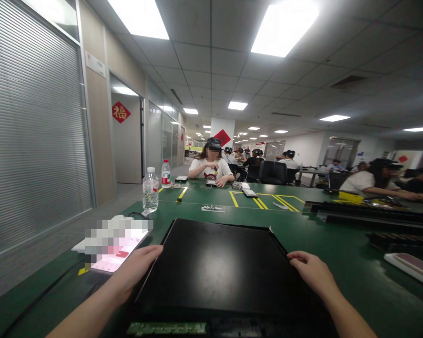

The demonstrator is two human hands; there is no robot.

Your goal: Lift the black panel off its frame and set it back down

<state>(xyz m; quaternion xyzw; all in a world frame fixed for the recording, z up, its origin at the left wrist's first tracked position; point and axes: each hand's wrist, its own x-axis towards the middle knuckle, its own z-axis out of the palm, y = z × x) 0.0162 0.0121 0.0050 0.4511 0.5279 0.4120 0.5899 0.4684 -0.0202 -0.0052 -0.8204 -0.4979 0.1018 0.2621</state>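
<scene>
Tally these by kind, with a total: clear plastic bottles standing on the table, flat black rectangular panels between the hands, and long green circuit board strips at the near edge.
Clear plastic bottles: 2
Flat black rectangular panel: 1
Long green circuit board strip: 1
Total: 4

the only view looks from the wearer's head, facing forward over the green table (341, 249) toward the distant white pillar (218, 125); the black panel (215, 267) sits close below, the ceiling (225, 56) fills the top.

Office-like workshop: green worktable (338, 244), ceiling lights (285, 27).
</scene>
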